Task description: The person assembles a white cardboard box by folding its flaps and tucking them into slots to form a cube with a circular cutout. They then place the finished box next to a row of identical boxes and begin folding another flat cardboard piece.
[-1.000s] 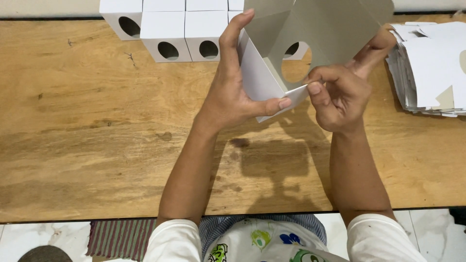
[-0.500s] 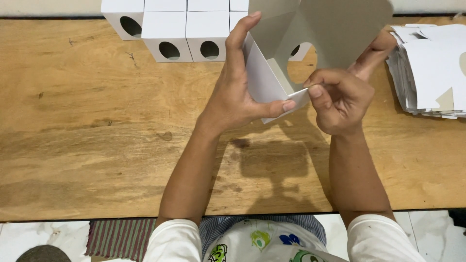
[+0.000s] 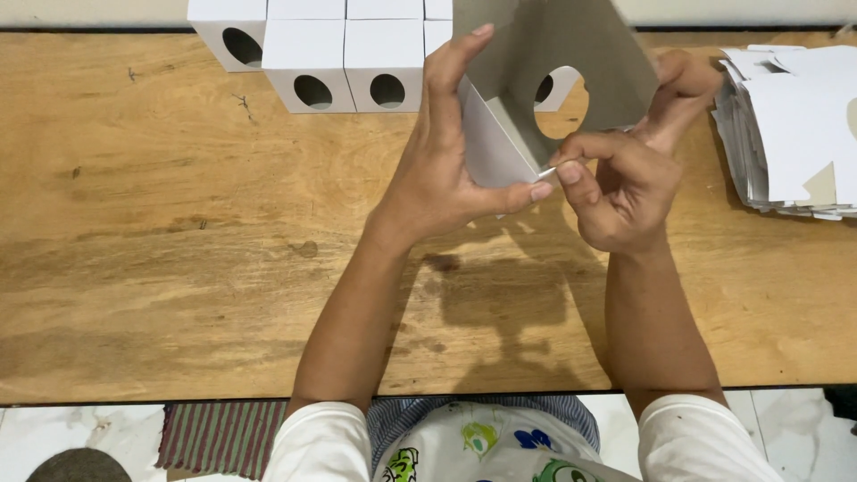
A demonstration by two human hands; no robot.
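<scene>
Both of my hands hold a partly folded grey-white cardboard box blank (image 3: 536,62) above the wooden table (image 3: 178,250). It has an oval cut-out in one panel. My left hand (image 3: 446,170) grips its left wall, fingers up along the panel and thumb under the lower edge. My right hand (image 3: 625,170) pinches a small flap at the lower corner between thumb and forefinger, while its other fingers rest behind the right panel.
Several finished white boxes with oval holes (image 3: 344,54) stand in rows at the table's far edge. A stack of flat white box blanks (image 3: 794,125) lies at the right. Below the near table edge are a striped mat (image 3: 214,437) and tiled floor.
The box blank has been tipped a little, so its oval cut-out now shows. My right thumb and forefinger have closed tighter on the corner flap.
</scene>
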